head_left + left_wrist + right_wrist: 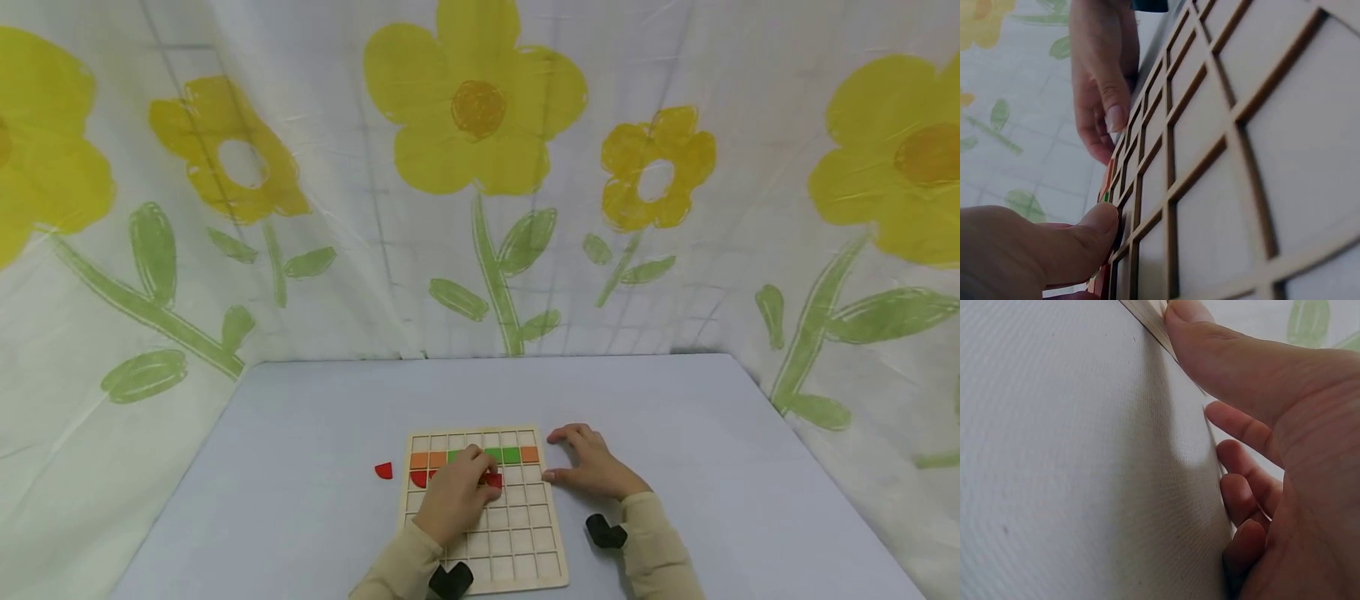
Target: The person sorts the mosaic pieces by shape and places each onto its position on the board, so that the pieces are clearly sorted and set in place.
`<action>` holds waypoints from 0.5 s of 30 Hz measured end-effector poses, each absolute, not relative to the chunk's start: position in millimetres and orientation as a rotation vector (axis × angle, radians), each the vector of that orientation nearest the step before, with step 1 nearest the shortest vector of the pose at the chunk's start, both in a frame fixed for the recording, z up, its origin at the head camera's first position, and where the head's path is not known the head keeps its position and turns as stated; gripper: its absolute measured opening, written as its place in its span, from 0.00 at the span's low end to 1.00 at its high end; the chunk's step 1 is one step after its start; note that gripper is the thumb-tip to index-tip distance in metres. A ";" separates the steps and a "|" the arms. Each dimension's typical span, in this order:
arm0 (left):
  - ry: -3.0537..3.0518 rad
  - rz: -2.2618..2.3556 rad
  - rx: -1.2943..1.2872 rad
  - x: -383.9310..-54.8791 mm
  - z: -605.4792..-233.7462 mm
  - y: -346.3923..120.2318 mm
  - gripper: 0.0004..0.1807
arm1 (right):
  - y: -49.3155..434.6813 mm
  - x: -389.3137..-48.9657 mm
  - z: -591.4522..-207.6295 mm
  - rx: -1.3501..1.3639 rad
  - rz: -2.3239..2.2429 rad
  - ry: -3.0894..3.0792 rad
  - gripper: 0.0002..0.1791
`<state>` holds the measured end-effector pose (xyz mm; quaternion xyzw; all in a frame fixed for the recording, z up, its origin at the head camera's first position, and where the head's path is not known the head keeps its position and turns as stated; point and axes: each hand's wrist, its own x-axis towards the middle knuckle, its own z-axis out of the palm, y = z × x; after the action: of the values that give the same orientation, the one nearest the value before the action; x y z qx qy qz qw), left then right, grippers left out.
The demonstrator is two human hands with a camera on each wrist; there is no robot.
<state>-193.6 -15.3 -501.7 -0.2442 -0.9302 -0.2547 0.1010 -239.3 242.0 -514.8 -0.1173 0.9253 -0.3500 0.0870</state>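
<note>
A wooden grid board (531, 542) lies on the table, its second row filled with orange tiles (530, 454) and green tiles (512, 456). In the row below sit red quarter-round pieces (418, 479), partly covered by my left hand (453, 498). That hand reaches over the board and pinches a small red piece (493, 480) between thumb and fingers, low over the grid. Beside the board's right edge, my right hand (592, 468) rests with fingers loosely bent and spread from the thumb. In the right wrist view its thumb (1229, 356) lies at the board's edge.
One loose red quarter-round piece (384, 471) lies on the white table (300, 500), left of the board. Behind the table hangs a white curtain (337, 250) with yellow flowers. A black wrist camera (606, 532) sits by the right sleeve.
</note>
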 end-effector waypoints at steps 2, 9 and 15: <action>-2.750 -0.771 -0.724 -193.8 -499.8 -16.6 0.09 | 242.0 -239.1 -514.4 -0.345 -1.041 2.760 0.32; -2.750 -0.761 -0.733 -194.0 -500.8 -14.4 0.03 | 241.4 -239.2 -517.4 -0.332 -1.026 2.780 0.31; -2.734 -0.757 -0.712 -194.3 -501.4 -11.7 0.02 | 241.1 -240.2 -516.7 -0.334 -1.038 2.769 0.31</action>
<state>-194.3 -11.7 -501.4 -0.2422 -0.9292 -0.2572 0.1084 -240.2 241.1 -516.7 -0.1119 0.9273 -0.3476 0.0826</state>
